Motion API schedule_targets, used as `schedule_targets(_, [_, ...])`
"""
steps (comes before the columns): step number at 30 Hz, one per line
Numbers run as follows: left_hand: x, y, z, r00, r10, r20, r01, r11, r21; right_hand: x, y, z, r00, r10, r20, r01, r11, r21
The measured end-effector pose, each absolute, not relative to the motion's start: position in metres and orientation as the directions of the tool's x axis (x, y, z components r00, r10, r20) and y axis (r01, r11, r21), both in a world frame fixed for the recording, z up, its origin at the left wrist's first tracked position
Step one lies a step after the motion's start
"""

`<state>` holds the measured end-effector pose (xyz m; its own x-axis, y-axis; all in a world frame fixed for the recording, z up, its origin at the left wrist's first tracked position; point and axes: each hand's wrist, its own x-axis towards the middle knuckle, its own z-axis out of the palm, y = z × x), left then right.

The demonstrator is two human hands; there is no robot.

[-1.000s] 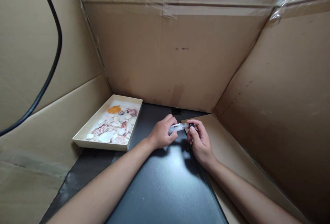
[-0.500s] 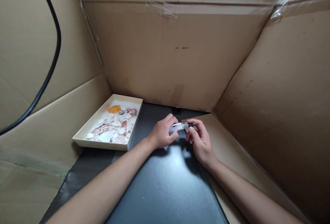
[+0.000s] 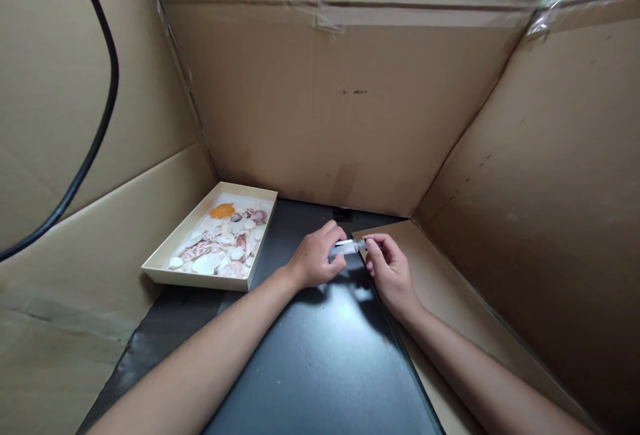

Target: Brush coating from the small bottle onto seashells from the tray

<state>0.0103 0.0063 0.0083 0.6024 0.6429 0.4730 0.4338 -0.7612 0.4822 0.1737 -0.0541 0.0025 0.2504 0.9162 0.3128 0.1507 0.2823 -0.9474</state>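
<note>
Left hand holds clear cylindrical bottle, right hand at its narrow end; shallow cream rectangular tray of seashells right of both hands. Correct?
Wrong side: head view shows the shallow cream tray of seashells left of the left hand, holding the clear bottle, and the right hand. Rest stands.

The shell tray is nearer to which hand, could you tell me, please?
Left: the left hand is right of the shell tray; the right hand is farther right, beyond the clear bottle.
</note>
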Motion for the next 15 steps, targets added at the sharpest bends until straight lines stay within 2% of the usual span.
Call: schedule_targets(15, [0.0101, 0.0066, 0.0086, 0.603, 0.661, 0.446, 0.446, -0.743, 0.499, 0.1780, -0.0582, 0.0002, 0.173, 0.935, 0.310, 0.119, 0.292, -0.949])
